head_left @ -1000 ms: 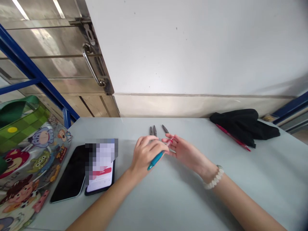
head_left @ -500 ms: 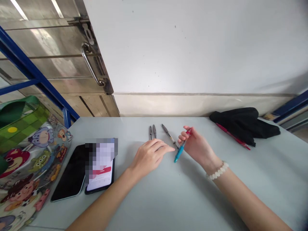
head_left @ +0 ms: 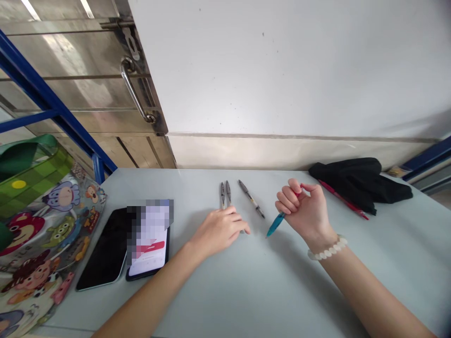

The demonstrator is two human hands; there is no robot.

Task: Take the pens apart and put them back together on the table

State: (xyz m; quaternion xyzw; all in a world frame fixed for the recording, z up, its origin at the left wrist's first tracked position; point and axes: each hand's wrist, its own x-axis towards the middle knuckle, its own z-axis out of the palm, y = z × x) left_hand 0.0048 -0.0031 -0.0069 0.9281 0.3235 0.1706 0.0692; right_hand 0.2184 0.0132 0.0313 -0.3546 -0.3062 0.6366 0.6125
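Observation:
Wearing a pale beaded bracelet, my right hand (head_left: 303, 211) is raised above the table with its fingers wrapped round a pen (head_left: 276, 224). The pen's turquoise end points down and to the left, and a bit of red shows between the fingers. My left hand (head_left: 220, 231) rests low on the table with loosely bent fingers, over the near ends of two grey-capped pens (head_left: 225, 192). A small pale bit shows under its index finger, too hidden to name. Between the hands lies a third grey-capped pen (head_left: 251, 199), touched by neither.
To the left lie a dark phone (head_left: 105, 249) and a phone with a lit screen (head_left: 150, 258), beside a clear cartoon-print bag (head_left: 59, 244). At the back right, a black cloth item (head_left: 355, 183) lies with a red pen (head_left: 343, 199) along it. A wall (head_left: 282, 150) stands behind the table.
My right hand has moved right and turned, its fingers closing further round the turquoise pen. The pen is now clear of the third grey-capped pen. My left hand has lowered its index finger.

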